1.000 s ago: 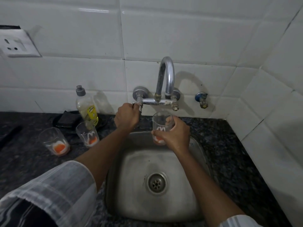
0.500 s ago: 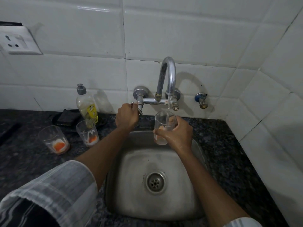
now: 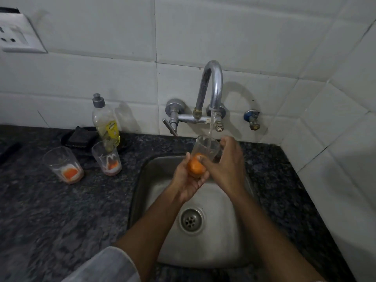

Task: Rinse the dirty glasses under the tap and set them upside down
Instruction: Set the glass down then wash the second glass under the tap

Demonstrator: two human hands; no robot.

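Both hands (image 3: 205, 171) clamp glass (image 3: 203, 155) under running tap (image 3: 211, 88), rinsing orange dregs; next likely swirl, tip out.

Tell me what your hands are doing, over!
Both hands, left and right, grip one glass under running tap. Orange dregs inside. Two dirty glasses wait on counter. Nothing blocking.

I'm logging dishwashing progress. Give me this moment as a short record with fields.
tap: curved chrome tap running into the held glass
held glass: clear glass with orange residue, upright over the steel sink
left hand: left hand cups its base
right hand: right hand grips its side
waiting: two dirty clear glasses upright on the dark counter
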